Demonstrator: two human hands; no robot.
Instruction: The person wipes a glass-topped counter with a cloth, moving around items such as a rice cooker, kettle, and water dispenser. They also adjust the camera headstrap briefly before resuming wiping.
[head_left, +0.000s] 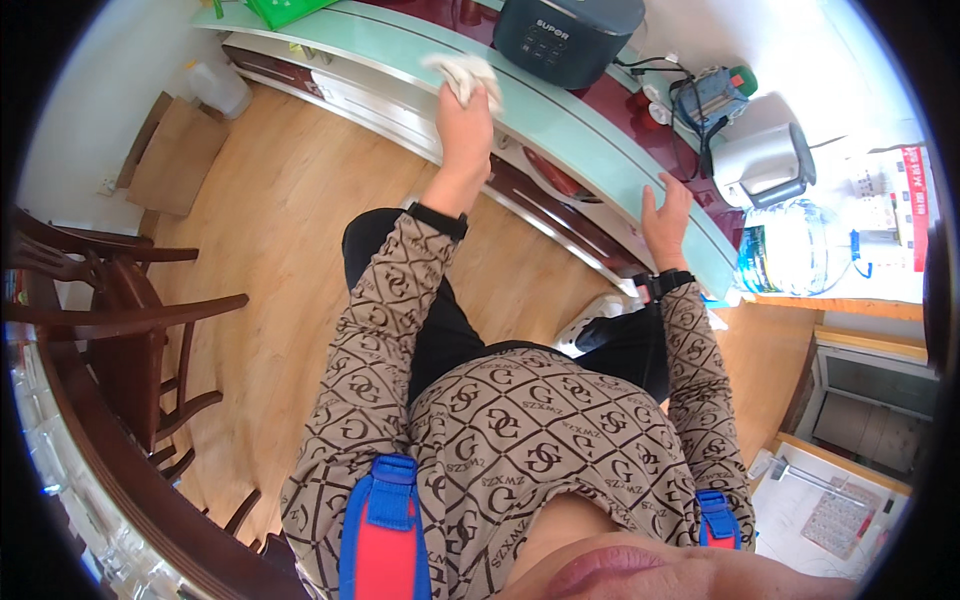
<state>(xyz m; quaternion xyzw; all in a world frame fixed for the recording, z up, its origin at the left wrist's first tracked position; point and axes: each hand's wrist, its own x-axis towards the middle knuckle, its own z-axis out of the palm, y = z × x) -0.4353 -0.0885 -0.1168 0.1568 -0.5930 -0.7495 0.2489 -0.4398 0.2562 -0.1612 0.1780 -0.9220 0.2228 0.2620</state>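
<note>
My left hand (465, 131) is closed around a crumpled off-white cloth (471, 79). The cloth is over the pale green glass top (547, 139) of a low cabinet, near its front edge; its far end is blurred. Farther right, my right hand (667, 221) has its fingers apart and holds nothing. It is at the front edge of the glass top, apparently resting there. A dark Supor cooker (566, 37) stands on the cabinet behind the cloth. Below the top, the cabinet front has white and dark red panels (544, 221).
A silver electric kettle (757, 165), black cables (686, 112), small red-and-white containers (651, 109) and a large clear water bottle (799, 247) stand to the right. A green item (289, 9) lies far left. Cardboard (180, 154), a plastic jug (217, 86) and wooden chairs (127, 330) occupy the left side.
</note>
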